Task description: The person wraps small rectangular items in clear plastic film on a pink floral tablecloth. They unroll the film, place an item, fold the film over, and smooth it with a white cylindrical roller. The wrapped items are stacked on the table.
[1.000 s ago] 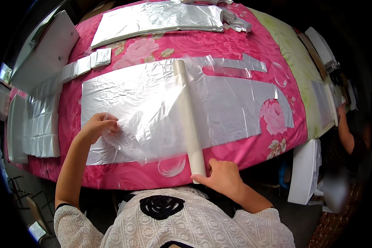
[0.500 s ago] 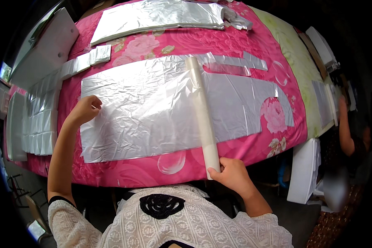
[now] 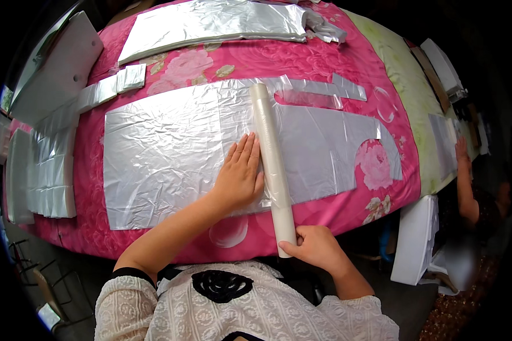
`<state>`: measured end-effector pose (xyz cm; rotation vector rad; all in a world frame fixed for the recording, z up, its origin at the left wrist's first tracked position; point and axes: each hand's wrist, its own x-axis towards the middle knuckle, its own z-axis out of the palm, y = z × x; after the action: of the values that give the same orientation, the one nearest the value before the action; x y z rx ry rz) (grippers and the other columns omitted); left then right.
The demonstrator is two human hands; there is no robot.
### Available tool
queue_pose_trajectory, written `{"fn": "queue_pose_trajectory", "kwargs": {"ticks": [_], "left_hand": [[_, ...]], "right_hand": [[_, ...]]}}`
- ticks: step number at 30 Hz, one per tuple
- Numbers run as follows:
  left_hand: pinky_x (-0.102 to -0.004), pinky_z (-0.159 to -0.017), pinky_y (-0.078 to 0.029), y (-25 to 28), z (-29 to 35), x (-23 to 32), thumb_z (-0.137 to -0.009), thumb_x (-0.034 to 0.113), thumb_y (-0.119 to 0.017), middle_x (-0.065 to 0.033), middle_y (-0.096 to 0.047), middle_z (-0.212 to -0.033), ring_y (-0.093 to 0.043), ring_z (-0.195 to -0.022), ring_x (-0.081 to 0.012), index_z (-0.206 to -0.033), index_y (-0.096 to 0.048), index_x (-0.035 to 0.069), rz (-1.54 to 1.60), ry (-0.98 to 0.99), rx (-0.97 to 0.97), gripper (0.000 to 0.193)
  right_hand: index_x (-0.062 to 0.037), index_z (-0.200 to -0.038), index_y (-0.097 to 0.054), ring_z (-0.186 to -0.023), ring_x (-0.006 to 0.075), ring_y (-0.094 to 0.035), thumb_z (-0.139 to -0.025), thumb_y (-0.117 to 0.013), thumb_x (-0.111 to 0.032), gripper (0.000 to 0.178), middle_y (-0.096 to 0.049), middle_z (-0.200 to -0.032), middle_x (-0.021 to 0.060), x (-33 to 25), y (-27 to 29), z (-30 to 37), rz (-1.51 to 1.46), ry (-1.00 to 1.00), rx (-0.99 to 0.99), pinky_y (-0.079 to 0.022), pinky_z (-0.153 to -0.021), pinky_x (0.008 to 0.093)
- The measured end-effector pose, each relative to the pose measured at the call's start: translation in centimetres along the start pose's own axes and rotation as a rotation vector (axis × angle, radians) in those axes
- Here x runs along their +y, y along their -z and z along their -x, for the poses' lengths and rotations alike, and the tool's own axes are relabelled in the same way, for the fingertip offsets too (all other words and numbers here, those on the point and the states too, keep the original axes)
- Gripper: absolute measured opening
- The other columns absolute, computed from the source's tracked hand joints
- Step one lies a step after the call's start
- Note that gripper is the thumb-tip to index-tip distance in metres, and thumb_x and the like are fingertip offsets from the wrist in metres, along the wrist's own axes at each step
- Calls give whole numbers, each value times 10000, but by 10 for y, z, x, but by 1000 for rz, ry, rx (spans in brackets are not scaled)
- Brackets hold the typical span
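Note:
A large sheet of translucent plastic bags (image 3: 159, 153) lies spread over the pink flowered cloth, with cut-out handles at its right end. Across it rests a long pale roller (image 3: 273, 159), its near end sticking out past the sheet's front edge. My right hand (image 3: 316, 247) is closed around that near end. Flat on the plastic, fingers together and stretched out, my left hand (image 3: 240, 173) lies just left of the roller. Its fingertips come close to the roller's side; whether they touch it I cannot tell.
A thick stack of plastic bags (image 3: 216, 25) lies at the far side. Folded plastic packets (image 3: 51, 176) line the left edge beside white foam boards (image 3: 62, 68). Another person's hand (image 3: 462, 149) is at the right, by a pale green cloth (image 3: 401, 74). A white foam box (image 3: 413, 241) stands below it.
My left hand has moved right from the sheet's left edge and now lies flat beside the roller. My right hand still grips the roller's end. Wrinkles at the sheet's left look flatter.

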<state>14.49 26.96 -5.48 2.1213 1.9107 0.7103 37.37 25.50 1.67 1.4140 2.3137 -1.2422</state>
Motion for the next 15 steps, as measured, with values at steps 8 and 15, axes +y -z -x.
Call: {"fn": "queue_pose_trajectory", "kwargs": {"ticks": [8, 15], "left_hand": [[-467, -1122, -121, -5, -1, 2, -820, 234, -374, -317, -214, -1426, -186, -1359, -411, -1359, -198, -148, -112, -28, -31, 684], [-463, -1124, -119, -4, -1, 3, -814, 244, -367, -326, -222, -1420, -192, -1359, -409, -1346, -217, -162, -101, -22, -11, 685]], "right_hand": [[49, -915, -637, -582, 117, -567, -862, -610, -351, 404, -624, -691, 59, -26, 45, -131, -393, 159, 199, -456, -549, 256], [41, -1077, -564, -767, 163, -582, -883, -553, -344, 432, -616, -884, 98, -50, 63, -251, -1259, 244, 64, -481, -683, 290]]}}
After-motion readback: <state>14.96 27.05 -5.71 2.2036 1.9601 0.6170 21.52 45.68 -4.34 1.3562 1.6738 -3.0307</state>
